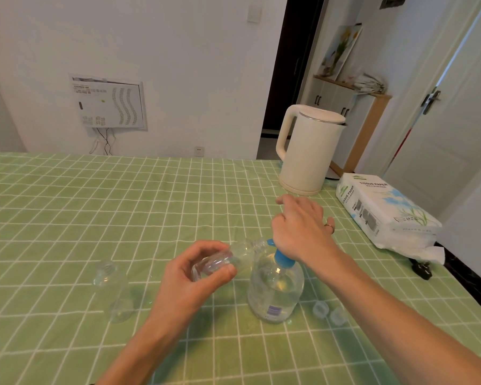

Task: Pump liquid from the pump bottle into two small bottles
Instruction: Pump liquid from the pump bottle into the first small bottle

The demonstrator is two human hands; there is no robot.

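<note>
Closest in, two small caps [320, 309] lie on the counter [67, 218], just right of the pump bottle [275, 290], so both little bottles are uncapped and ready. The pump bottle stands upright on the green checked cloth and looks well filled with clear liquid. Off to its left, the second small bottle [113, 293] stands upright on its own, mouth open, nobody touching it. It looks empty, though clear liquid in clear plastic is hard to call from here.

Now the action. The left hand [195, 270] has fingers and thumb curled round the base of the held small bottle [233, 257], which is up off the counter and tipped almost onto its side, neck aimed at the blue nozzle [270, 242]. Mouth and spout are touching or very nearly; I can't tell which. Above them, the right hand [300, 226] sits palm-down on the pump head, fingers loosely extended rather than wrapped, gripping nothing, placed to press. The head is hidden under the palm, so how far down it is I can't say.

My read: this is the first fill, barely begun, with no liquid visibly collected in the held bottle. That leaves filling it, setting it down, then repeating with the second one.

Further back, a cream kettle [308, 151] and a tissue pack [383, 212] sit well clear of play.
</note>
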